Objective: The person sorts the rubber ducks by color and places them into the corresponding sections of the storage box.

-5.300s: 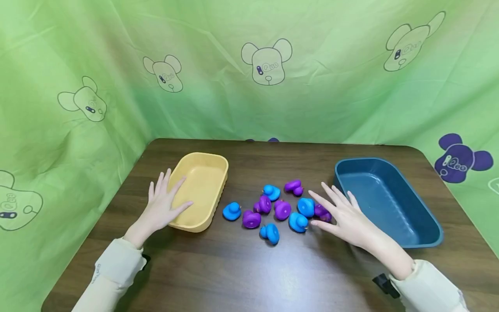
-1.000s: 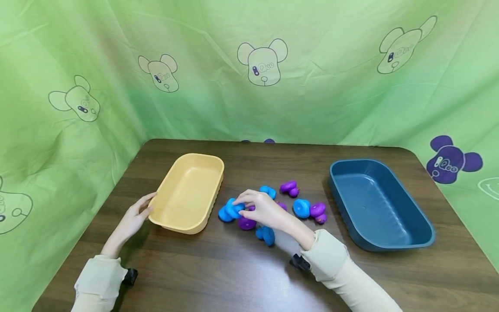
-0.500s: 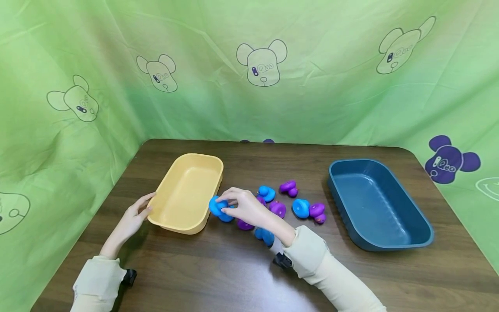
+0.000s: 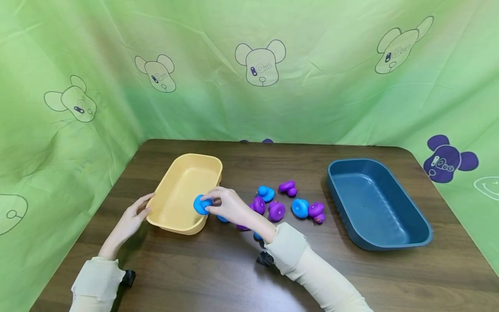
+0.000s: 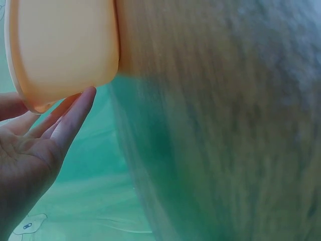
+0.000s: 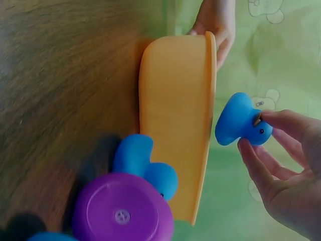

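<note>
My right hand point(image 4: 231, 207) pinches a blue rubber duck point(image 4: 200, 205) over the near right rim of the yellow bin point(image 4: 181, 186). In the right wrist view the duck point(image 6: 234, 120) is held by its head, between thumb and fingertips, its flat base turned towards the bin's rim. At the bin's left edge my left hand point(image 4: 127, 223) grips the rim; the left wrist view has its fingers point(image 5: 75, 118) against the outside wall. Another blue duck point(image 6: 133, 155) and a purple duck point(image 6: 123, 208) lie on the table beside the bin, partly hidden by my right hand in the head view.
Several purple and blue ducks point(image 4: 277, 211) lie loose in the middle of the wooden table point(image 4: 187, 268). A dark blue bin point(image 4: 380, 203) stands at the right. Behind the table hangs a green printed cloth point(image 4: 202, 108).
The right hand has reached in from the right, taken up a blue duck from the group and carried it left to the yellow bin. The left hand has come to hold the bin's rim.
</note>
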`<state>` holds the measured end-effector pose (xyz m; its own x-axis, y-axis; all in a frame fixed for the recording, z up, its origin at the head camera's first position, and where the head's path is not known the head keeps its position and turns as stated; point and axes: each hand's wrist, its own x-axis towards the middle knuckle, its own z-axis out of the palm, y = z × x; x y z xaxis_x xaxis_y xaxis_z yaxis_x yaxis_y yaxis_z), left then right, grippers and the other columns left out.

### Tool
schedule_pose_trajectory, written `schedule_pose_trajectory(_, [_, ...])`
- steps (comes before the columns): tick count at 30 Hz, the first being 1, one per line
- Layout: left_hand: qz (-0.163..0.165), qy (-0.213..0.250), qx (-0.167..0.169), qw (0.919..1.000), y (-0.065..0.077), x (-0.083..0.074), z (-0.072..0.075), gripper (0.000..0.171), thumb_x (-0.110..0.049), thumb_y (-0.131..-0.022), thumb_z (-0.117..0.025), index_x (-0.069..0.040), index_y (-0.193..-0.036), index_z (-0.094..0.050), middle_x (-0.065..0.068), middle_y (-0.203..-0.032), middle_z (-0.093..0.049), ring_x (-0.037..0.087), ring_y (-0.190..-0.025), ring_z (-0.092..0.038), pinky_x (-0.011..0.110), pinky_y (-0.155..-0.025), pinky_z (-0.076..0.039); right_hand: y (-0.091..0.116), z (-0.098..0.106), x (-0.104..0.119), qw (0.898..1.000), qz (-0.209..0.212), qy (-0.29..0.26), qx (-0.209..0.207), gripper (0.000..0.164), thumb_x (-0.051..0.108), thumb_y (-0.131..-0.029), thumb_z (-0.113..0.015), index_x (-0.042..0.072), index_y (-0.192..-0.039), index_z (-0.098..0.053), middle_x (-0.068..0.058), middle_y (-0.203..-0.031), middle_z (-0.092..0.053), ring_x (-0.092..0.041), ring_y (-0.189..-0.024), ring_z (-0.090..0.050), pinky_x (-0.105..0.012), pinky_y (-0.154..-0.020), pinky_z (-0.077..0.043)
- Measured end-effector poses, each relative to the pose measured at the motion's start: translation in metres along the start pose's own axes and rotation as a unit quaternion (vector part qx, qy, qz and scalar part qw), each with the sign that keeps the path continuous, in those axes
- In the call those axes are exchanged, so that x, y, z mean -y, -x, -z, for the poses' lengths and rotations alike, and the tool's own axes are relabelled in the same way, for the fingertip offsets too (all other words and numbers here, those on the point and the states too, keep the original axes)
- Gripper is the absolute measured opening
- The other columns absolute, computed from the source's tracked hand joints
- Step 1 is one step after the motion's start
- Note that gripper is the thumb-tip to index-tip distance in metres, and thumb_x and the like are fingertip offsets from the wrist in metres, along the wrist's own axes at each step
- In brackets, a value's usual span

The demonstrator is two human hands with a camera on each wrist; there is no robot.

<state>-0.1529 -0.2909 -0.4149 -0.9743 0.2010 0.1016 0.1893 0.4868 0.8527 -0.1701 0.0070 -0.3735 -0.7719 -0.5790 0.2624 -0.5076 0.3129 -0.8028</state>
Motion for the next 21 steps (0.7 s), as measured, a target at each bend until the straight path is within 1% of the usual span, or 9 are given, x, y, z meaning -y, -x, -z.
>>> schedule_pose_trajectory(5, [-0.002, -0.001, -0.003, 1.0000, 0.000, 0.000, -0.001, 0.038, 0.002, -0.091, -0.041, 0.010, -0.128, -0.034, 0.036, -0.114, -0.046, -0.007, -0.083, -0.049, 0.018, -0.066, -0.046, -0.006, -0.006, 0.000, 1.000, 0.000, -0.002, -0.005, 0.022, 0.002, -0.079, -0.064, -0.001, -0.101, -0.065, -0.012, -0.097, -0.059, -0.021, -0.089, -0.059, -0.018, -0.075, -0.046])
schedule_pose_trajectory(8, [0.000, -0.007, -0.003, 1.0000, 0.000, -0.001, -0.001, 0.039, 0.001, -0.091, -0.041, 0.009, -0.128, -0.034, 0.035, -0.114, -0.046, -0.006, -0.083, -0.049, 0.018, -0.065, -0.045, -0.009, -0.009, 0.000, 1.000, 0.000, 0.006, -0.009, 0.022, 0.003, -0.078, -0.064, 0.000, -0.100, -0.065, -0.011, -0.097, -0.060, -0.019, -0.087, -0.059, -0.017, -0.074, -0.046])
schedule_pose_trajectory(11, [0.004, -0.013, 0.000, 0.9999, 0.001, -0.002, 0.000, 0.039, 0.000, -0.092, -0.041, 0.009, -0.129, -0.033, 0.035, -0.116, -0.046, -0.006, -0.084, -0.048, 0.019, -0.066, -0.045, -0.011, -0.011, 0.000, 1.000, -0.002, 0.014, -0.009, 0.022, 0.003, -0.078, -0.064, 0.001, -0.100, -0.066, -0.010, -0.097, -0.061, -0.018, -0.086, -0.059, -0.019, -0.074, -0.046])
schedule_pose_trajectory(15, [0.010, -0.020, 0.002, 0.9997, 0.001, -0.002, 0.000, 0.040, -0.002, -0.093, -0.041, 0.008, -0.130, -0.033, 0.034, -0.117, -0.045, -0.006, -0.084, -0.048, 0.019, -0.066, -0.045, -0.013, -0.013, 0.000, 1.000, -0.009, 0.011, -0.006, 0.022, 0.003, -0.078, -0.064, 0.001, -0.100, -0.066, -0.010, -0.097, -0.060, -0.018, -0.087, -0.058, -0.018, -0.074, -0.046])
schedule_pose_trajectory(18, [0.008, -0.023, 0.002, 0.9997, 0.002, -0.002, 0.000, 0.039, -0.003, -0.093, -0.040, 0.008, -0.130, -0.033, 0.034, -0.117, -0.045, -0.007, -0.085, -0.048, 0.019, -0.066, -0.045, -0.014, -0.014, -0.002, 1.000, -0.012, 0.004, -0.004, 0.022, 0.003, -0.078, -0.064, 0.000, -0.100, -0.065, -0.011, -0.097, -0.060, -0.020, -0.089, -0.058, -0.018, -0.075, -0.046])
schedule_pose_trajectory(21, [0.004, -0.023, 0.002, 0.9997, 0.002, -0.001, 0.000, 0.039, -0.002, -0.093, -0.040, 0.009, -0.129, -0.033, 0.035, -0.117, -0.045, -0.007, -0.085, -0.048, 0.019, -0.066, -0.045, -0.014, -0.015, -0.003, 1.000, -0.009, 0.006, -0.001, 0.022, 0.002, -0.078, -0.064, 0.000, -0.100, -0.065, -0.011, -0.097, -0.060, -0.021, -0.090, -0.058, -0.023, -0.076, -0.047])
